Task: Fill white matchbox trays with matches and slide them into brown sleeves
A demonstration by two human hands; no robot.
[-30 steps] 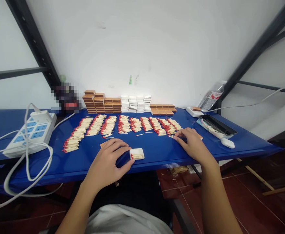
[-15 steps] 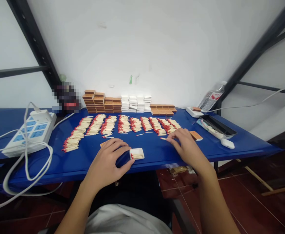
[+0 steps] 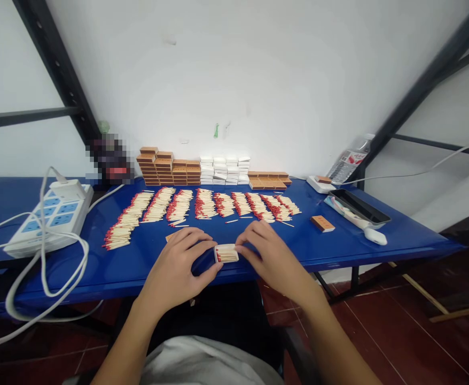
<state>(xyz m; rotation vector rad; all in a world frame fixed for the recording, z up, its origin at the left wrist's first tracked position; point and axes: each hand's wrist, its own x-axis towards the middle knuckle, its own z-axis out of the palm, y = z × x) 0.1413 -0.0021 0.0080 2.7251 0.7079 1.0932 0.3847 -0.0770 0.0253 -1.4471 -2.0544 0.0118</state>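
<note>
Near the front edge of the table, my left hand (image 3: 182,263) grips the left end of a small white matchbox tray (image 3: 237,258) between thumb and fingers. Several red-headed matches (image 3: 227,256) lie in it, heads to the left. My right hand (image 3: 267,255) is closed in a pinch at the tray's right end, where a match appears to lie between the fingertips and the tray. Behind both hands, loose matches (image 3: 204,205) are spread in several slanting piles. An orange matchbox piece (image 3: 172,236) shows partly from behind my left hand.
Stacked brown matchboxes (image 3: 164,170), white trays (image 3: 225,170) and more brown boxes (image 3: 268,181) line the wall. At right are a single matchbox (image 3: 322,223), a black tray (image 3: 360,206) and a plastic bottle (image 3: 350,159). A power strip (image 3: 48,219) with looping white cables stands at left.
My right hand has moved left from the match piles to the tray, bringing a match with it. My left hand has stayed in place, holding the tray.
</note>
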